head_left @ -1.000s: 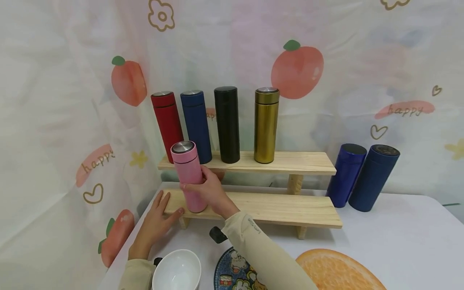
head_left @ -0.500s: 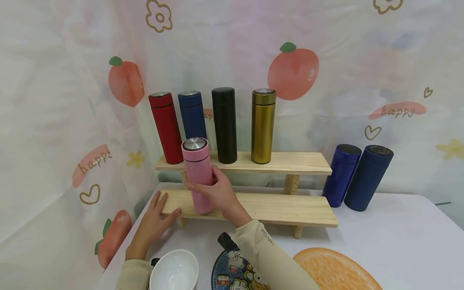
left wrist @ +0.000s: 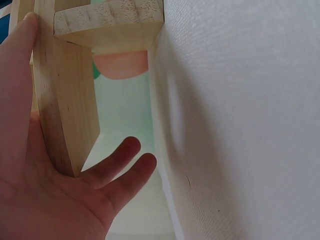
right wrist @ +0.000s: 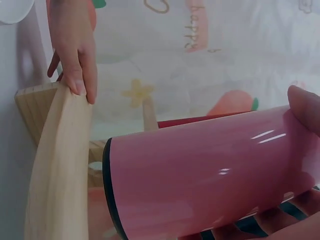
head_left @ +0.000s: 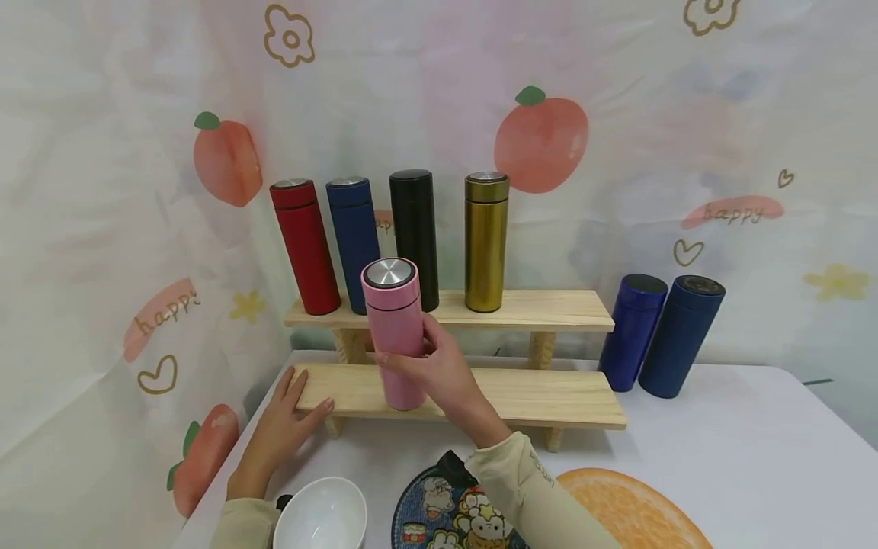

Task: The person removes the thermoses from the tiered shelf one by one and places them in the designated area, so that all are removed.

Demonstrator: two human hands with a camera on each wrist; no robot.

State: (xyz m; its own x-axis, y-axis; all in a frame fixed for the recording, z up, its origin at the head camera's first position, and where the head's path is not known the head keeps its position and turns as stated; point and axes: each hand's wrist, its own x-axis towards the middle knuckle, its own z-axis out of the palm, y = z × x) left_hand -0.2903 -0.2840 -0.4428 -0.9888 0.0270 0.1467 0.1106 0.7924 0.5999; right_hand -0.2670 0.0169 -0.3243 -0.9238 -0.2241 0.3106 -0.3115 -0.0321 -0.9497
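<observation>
My right hand (head_left: 449, 377) grips a pink thermos flask (head_left: 398, 328) with a silver-topped lid, thumb toward the front and the other fingers behind it. In the right wrist view, the flask's dark-rimmed base (right wrist: 108, 190) shows a gap from the lower wooden shelf (right wrist: 60, 165). My left hand (head_left: 281, 427) rests at the left end of the lower shelf (head_left: 521, 393). In the left wrist view, the board's end meets the palm of that hand (left wrist: 55, 200), and two straight fingers (left wrist: 131, 181) extend under the board.
Red (head_left: 306, 248), blue (head_left: 353, 236), black (head_left: 414, 229) and gold (head_left: 486, 244) flasks stand on the upper shelf (head_left: 549, 309). Two dark blue flasks (head_left: 634, 332) (head_left: 679, 339) stand at right. A white bowl (head_left: 322, 515), a cartoon mat (head_left: 439, 511) and an orange-slice mat (head_left: 631, 507) lie in front.
My right hand has carried the pink flask rightward along the lower shelf, from in front of the red flask to between the blue and black ones. My left hand stays at the shelf's end.
</observation>
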